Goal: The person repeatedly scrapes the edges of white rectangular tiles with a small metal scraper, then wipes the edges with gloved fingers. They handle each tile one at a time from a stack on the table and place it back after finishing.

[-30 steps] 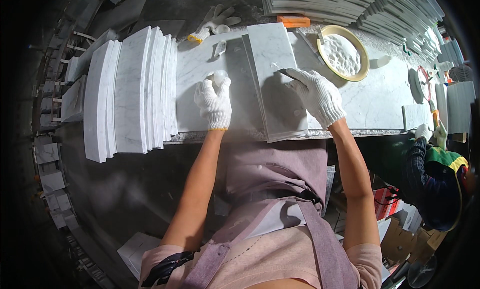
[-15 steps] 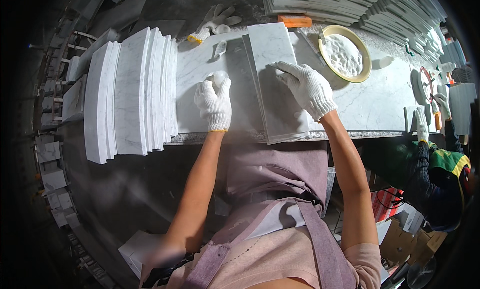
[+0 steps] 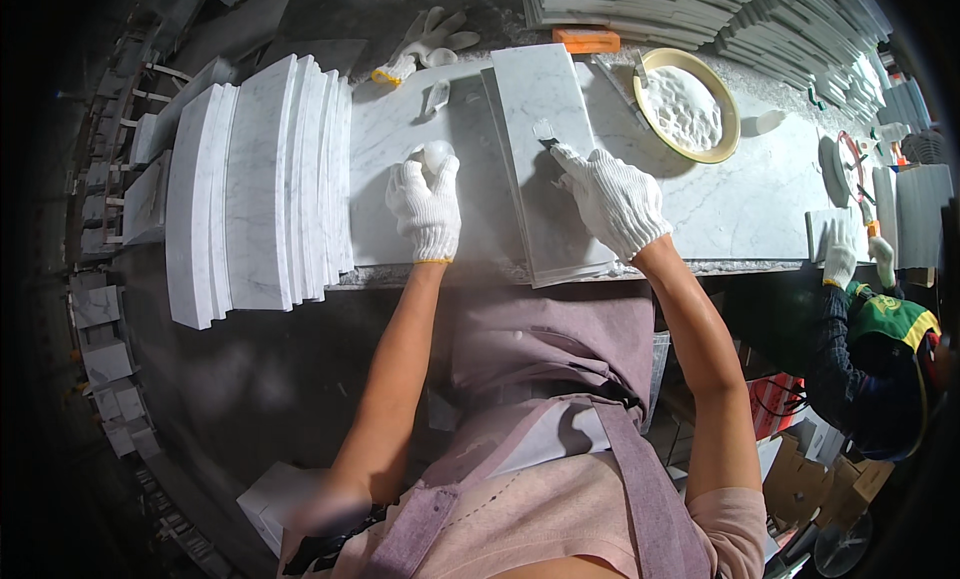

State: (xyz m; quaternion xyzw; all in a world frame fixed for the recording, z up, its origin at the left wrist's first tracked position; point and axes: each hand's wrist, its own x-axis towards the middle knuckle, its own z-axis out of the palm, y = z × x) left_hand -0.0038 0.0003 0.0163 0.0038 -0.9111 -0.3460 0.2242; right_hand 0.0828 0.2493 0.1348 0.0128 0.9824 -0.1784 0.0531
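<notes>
My left hand (image 3: 424, 211), in a white knit glove, pinches a small translucent white round piece (image 3: 437, 157), perhaps a little cup, above the work surface. My right hand (image 3: 617, 201), gloved alike, is closed on a small dark flat blade (image 3: 548, 142), mostly hidden by the fingers. Its tip meets the top of a grey-veined marble tile (image 3: 545, 89), beside a small whitish patch. This tile lies over at least one other, slightly askew. To its left, a small white scoop-like piece (image 3: 437, 98) rests on the large marble slab (image 3: 385, 129).
Marble tiles (image 3: 262, 184) stand on edge at left. A yellow-rimmed bowl of white powder (image 3: 685, 109) sits at right, near an orange block (image 3: 587, 41). A spare glove (image 3: 428, 47) lies at the back. A co-worker's gloved hand (image 3: 840, 254) touches a tile at far right.
My right hand has drawn slightly back, its fingers closing in, and the blade tip and whitish patch now show. My left hand stays nearly still. The co-worker's hands have shifted.
</notes>
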